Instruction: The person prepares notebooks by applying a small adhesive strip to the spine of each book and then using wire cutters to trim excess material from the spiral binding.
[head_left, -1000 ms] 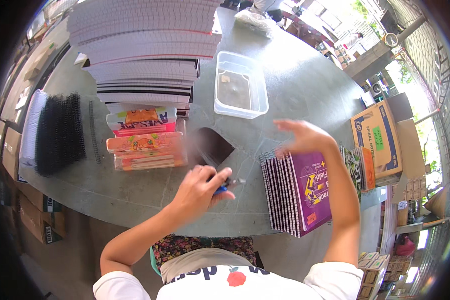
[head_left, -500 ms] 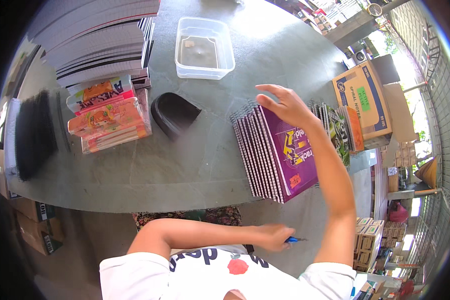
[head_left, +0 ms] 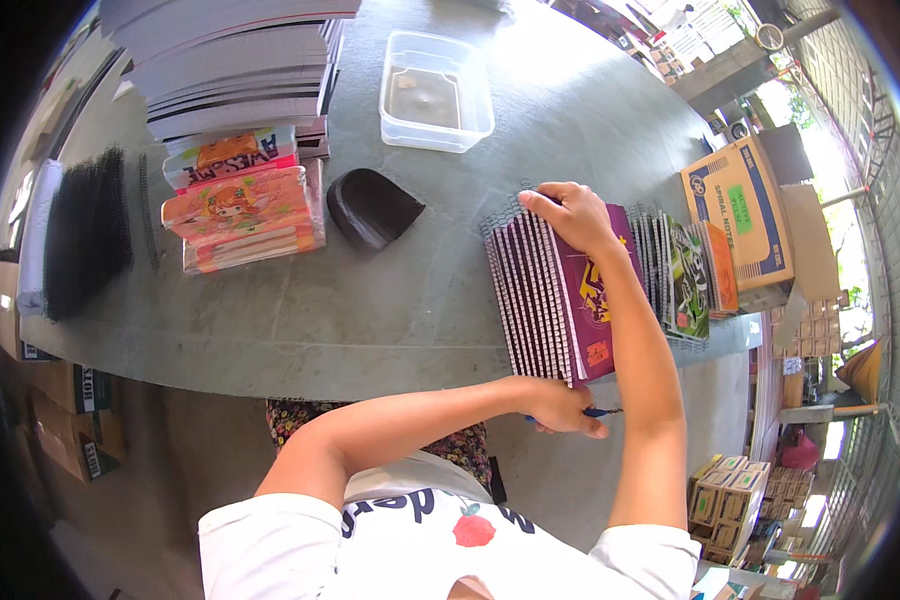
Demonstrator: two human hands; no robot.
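A fanned stack of spiral notebooks (head_left: 555, 295) with a purple cover on top lies at the near right of the grey table (head_left: 370, 310). My right hand (head_left: 568, 215) rests flat on its far end, fingers spread. My left hand (head_left: 560, 405) is closed around a blue-tipped tool (head_left: 602, 411) at the stack's near edge, by the table rim. A second row of spiral notebooks (head_left: 685, 275) stands just right of the stack.
A dark curved scoop-like piece (head_left: 370, 207) and a clear plastic tub (head_left: 435, 92) lie mid-table. Colourful notebook stacks (head_left: 240, 205) and tall grey stacks (head_left: 235, 60) sit at left, beside black spiral coils (head_left: 85, 230). A cardboard box (head_left: 740, 215) stands at right.
My left hand with the blue tool moved from the table middle down off the table, then up to the near edge of the notebook stack. My right hand settled onto the purple cover.
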